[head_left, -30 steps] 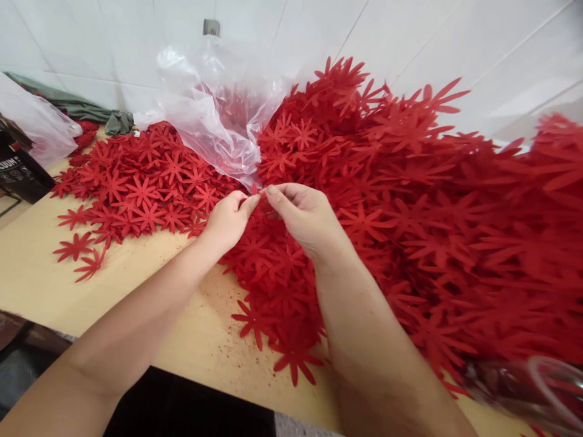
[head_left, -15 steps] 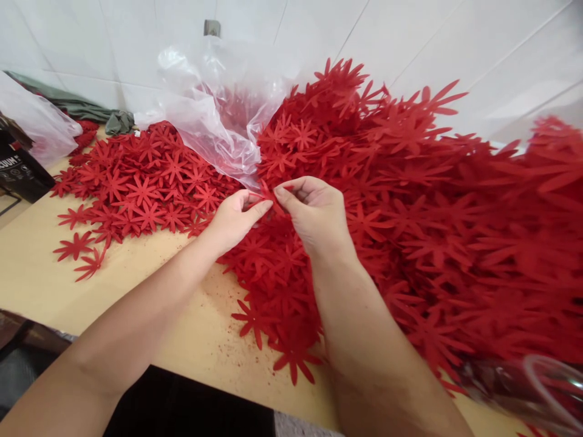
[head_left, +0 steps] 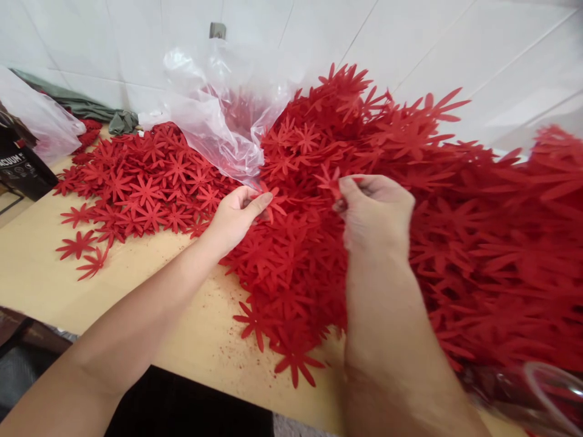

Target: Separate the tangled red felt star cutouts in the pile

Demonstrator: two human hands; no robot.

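Note:
My left hand (head_left: 242, 213) is closed in a pinch on a red flower-shaped cutout (head_left: 274, 205) with narrow petals, at the middle of the view. To its right, my right hand (head_left: 376, 203) pinches another red flower-shaped cutout (head_left: 331, 181) between thumb and fingers; its petals point left. The hands are apart. Beneath and behind them rises a large heap of the same red cutouts (head_left: 437, 243), filling the right side. A lower pile of them (head_left: 146, 191) spreads to the left of my left hand.
A clear plastic bag (head_left: 223, 130) stands between the piles against the white wall (head_left: 282, 27). On the left are a white plastic bag (head_left: 43, 118), dark green cloth (head_left: 86, 108) and a black printed package (head_left: 22, 164). A transparent curved object (head_left: 542, 388) lies lower right on the wooden table (head_left: 177, 315).
My right hand has moved right, away from my left hand, with a red cutout in its fingers. My left hand has stayed nearly in place, still pinching one.

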